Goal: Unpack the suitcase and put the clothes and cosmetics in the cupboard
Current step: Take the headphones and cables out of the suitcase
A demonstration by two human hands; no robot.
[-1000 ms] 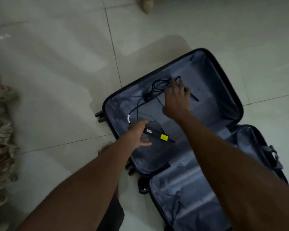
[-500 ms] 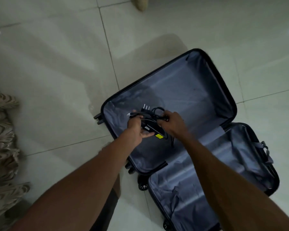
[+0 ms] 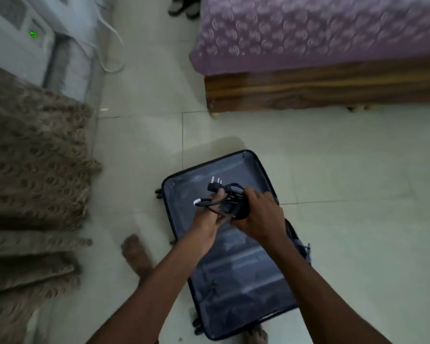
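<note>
An open dark suitcase [image 3: 252,167] with grey lining lies flat on the tiled floor, and nothing shows inside it. Above it I hold a bundle of black cables and a charger [image 3: 230,198], its three-pin plug sticking up at the top. My left hand [image 3: 210,216] cradles the bundle from below, fingers curled round the cords. My right hand [image 3: 261,214] grips the bundle from the right side. The cupboard is out of view.
A bed with a purple patterned cover [image 3: 320,33] and a wooden frame [image 3: 320,88] stands at the back right. A brown patterned curtain [image 3: 35,170] hangs at the left. A white appliance with a green light [image 3: 23,38] sits at the top left. My bare foot [image 3: 137,254] rests left of the suitcase.
Both hands have lifted the gathered cables and charger up out of the suitcase. My view has risen and pulled back, bringing the bed and the appliance into sight.
</note>
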